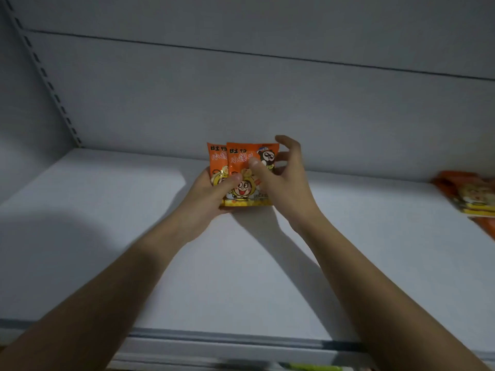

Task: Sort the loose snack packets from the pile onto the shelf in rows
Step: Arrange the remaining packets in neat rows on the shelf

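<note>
Right, both arms are up over the white shelf (pixel 134 236), and the two orange snack packets (pixel 247 175) sit upright near the back wall (pixel 241 103), one tucked behind the other and peeking out to the left; the left hand (pixel 211 194) has them from below and the side, thumb curled across the front of the nearer packet, fingers wrapped behind, so that hand is clamped on the pair; the right hand (pixel 281 172) comes in from the other edge, thumb pressed on the front face, the other fingers spread and loosely curved around the right side, not closed tight; whether those fingers touch the film at the back I can't tell.

These look like light, puffy film pouches; glossy, so likely slippery, and soft enough to buckle if squeezed in the middle; the contents are probably brittle, so a hard pinch on the belly could crush them; the safer hold, I'd say, is at the flat sealed edges, top or sides, with a light thumb on the face to keep them standing; let go too fast and they may well topple forward, being so light.

Over at the far right edge lies the pile (pixel 471 196), more orange and yellow packets lying flat, well apart from the pair.
</note>
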Action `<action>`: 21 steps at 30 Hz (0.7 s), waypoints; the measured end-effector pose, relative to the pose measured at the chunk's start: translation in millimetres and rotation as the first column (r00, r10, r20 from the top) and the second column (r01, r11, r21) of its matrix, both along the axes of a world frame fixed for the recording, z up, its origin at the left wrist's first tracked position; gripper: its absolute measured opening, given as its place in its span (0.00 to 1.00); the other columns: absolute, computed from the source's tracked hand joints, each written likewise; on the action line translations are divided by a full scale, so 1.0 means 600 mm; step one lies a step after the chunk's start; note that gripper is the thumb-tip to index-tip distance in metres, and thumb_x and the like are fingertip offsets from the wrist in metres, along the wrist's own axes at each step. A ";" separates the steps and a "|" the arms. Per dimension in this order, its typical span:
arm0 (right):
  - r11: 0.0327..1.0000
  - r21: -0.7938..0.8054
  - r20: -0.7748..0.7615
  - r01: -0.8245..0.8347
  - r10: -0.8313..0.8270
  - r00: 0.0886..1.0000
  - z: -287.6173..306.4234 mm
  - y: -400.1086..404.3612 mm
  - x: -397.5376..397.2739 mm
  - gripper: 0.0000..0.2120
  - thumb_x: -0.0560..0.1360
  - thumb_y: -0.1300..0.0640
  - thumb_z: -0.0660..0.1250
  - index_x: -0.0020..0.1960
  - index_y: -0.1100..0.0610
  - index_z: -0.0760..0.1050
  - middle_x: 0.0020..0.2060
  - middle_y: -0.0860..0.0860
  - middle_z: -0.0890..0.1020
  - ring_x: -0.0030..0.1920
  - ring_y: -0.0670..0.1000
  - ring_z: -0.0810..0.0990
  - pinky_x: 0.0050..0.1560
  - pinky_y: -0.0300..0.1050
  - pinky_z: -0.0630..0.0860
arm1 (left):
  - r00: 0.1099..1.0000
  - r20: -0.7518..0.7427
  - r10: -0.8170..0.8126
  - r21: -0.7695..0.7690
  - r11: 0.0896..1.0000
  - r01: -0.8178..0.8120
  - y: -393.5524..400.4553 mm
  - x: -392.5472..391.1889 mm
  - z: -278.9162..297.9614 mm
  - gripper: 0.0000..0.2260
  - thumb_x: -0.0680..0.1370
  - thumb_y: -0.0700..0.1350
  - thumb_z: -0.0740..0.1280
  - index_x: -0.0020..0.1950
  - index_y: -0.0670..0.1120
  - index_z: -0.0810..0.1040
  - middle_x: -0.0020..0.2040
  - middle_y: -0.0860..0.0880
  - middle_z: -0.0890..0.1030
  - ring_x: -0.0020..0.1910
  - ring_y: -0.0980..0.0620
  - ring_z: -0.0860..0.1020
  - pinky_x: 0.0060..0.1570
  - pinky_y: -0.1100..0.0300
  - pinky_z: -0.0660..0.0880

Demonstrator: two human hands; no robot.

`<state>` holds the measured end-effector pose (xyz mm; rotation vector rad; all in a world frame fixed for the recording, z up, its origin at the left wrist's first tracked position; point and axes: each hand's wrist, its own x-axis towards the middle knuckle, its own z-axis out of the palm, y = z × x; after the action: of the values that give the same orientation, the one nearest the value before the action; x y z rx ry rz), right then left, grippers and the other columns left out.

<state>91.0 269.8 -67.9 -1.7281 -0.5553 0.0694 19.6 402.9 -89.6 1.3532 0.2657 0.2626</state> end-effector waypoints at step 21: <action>0.974 -0.189 -0.208 0.121 -0.160 0.965 0.052 -0.648 0.086 0.28 0.78 0.67 0.62 0.69 0.42 0.61 0.53 0.52 0.78 0.44 0.51 0.83 0.43 0.50 0.83 | 0.981 -0.017 -0.192 -0.203 0.961 0.185 -0.579 0.160 0.031 0.12 0.79 0.43 0.70 0.62 0.46 0.76 0.55 0.45 0.86 0.50 0.46 0.86 0.48 0.50 0.83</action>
<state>142.7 -118.8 -36.9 -1.8968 -0.2658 0.2128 115.7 55.8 -71.2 1.1741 0.1866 0.0492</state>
